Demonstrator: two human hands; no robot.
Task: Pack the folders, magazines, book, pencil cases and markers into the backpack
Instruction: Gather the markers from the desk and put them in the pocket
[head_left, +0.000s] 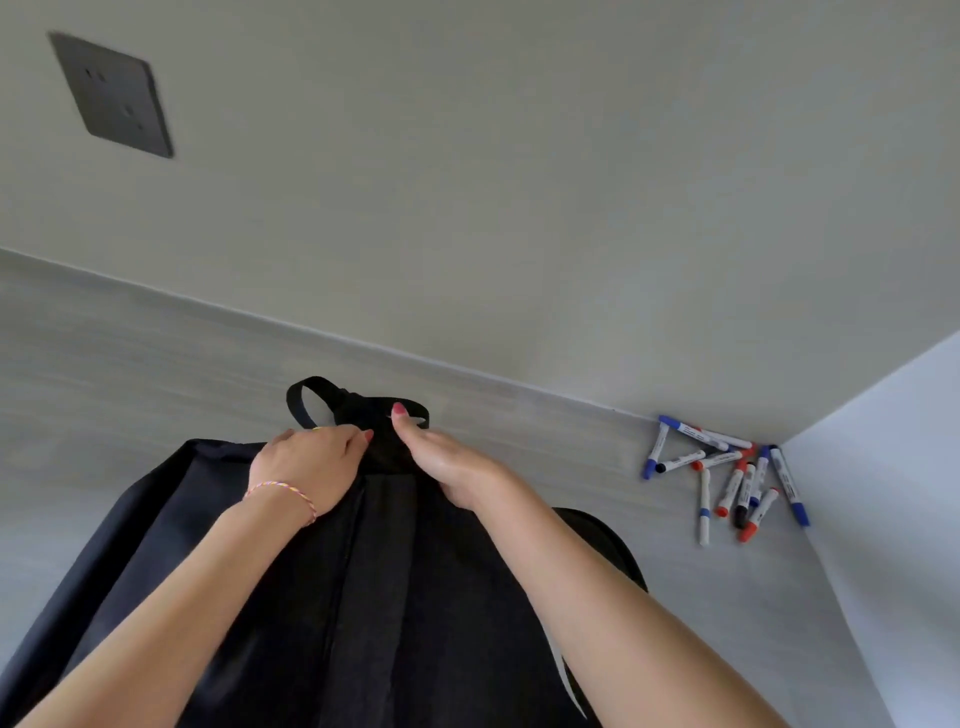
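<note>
With the left hand (306, 462) and right hand (441, 457) both pinching the top of the backpack (363, 597) lying on the table (571, 467), a slipped grip could jam the zipper, leaving the markers (727, 478) unpacked in the corner.

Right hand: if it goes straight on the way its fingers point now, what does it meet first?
The right hand would probably meet the backpack carry strap its thumb already touches, then bare table and wall.

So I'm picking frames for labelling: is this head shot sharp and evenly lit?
Head view: soft, even light, no glare; the wall socket plate is smeared by motion blur; the markers read clearly; the black backpack shows little detail; wide-angle tilt slants the table edge.
</note>
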